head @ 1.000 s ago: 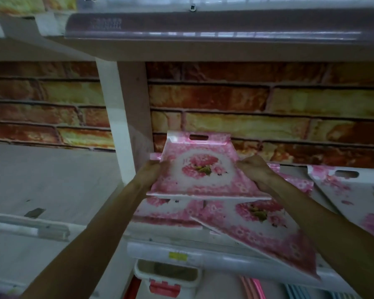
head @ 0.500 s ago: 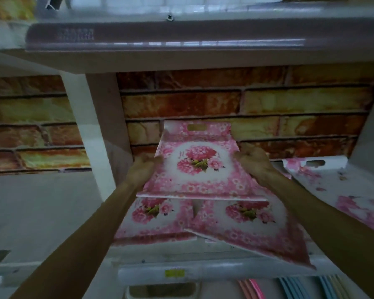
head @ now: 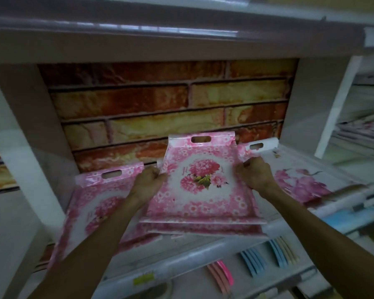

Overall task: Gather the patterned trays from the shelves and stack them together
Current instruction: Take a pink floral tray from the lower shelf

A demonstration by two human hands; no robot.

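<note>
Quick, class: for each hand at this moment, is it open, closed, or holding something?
Left hand: fingers curled on the left edge of the top pink floral tray.
Right hand: fingers curled on the same tray's right edge.

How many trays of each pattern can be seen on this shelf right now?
Pink floral-border trays: 3, namely the held tray, the tray beneath it and the left tray.
White trays with a large pink flower: 1, the right tray.
Total: 4 trays visible.
</note>
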